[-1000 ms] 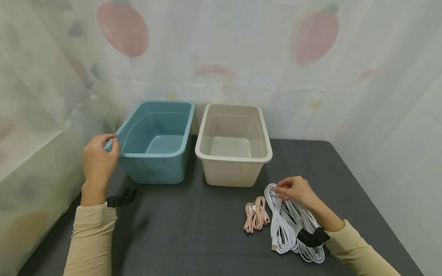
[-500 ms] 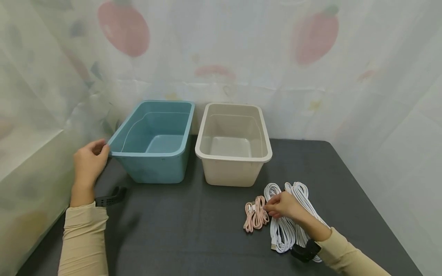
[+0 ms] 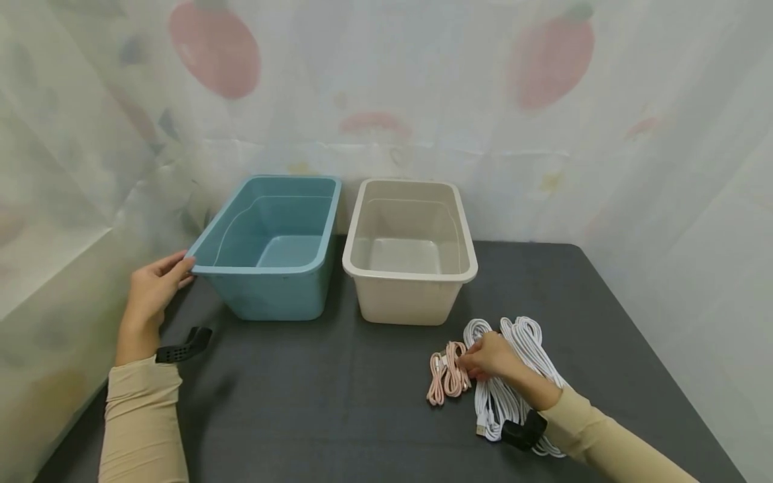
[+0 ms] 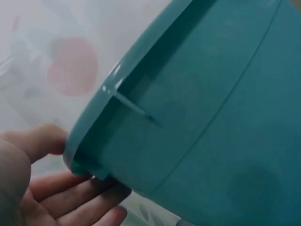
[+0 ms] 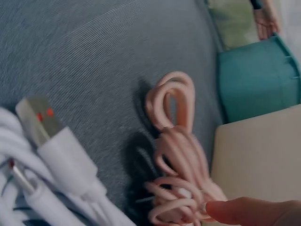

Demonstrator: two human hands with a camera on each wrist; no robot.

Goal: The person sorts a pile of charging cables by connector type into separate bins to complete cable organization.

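Observation:
My left hand (image 3: 172, 270) lies with straight fingers (image 4: 70, 197) against the near left corner of the blue bin (image 3: 272, 295), just under its rim (image 4: 117, 94). My right hand (image 3: 470, 359) reaches over a pile of white cables (image 3: 519, 342) and pinches the right edge of a coiled pink cable (image 3: 443, 376). In the right wrist view one fingertip (image 5: 240, 212) rests on the pink cable's (image 5: 178, 150) near end, and a white USB plug (image 5: 51, 132) lies beside it. Both bins look empty.
A beige bin (image 3: 410, 295) stands right of the blue one on the dark grey table (image 3: 332, 402). A pale curtain with red fruit prints (image 3: 386, 100) hangs behind and on both sides. Black wrist straps (image 3: 181, 349) sit on both arms.
My left hand let go of the blue bin's corner, and its fingers straightened. My right hand moved left from the white cables to the pink cable and took hold of it.

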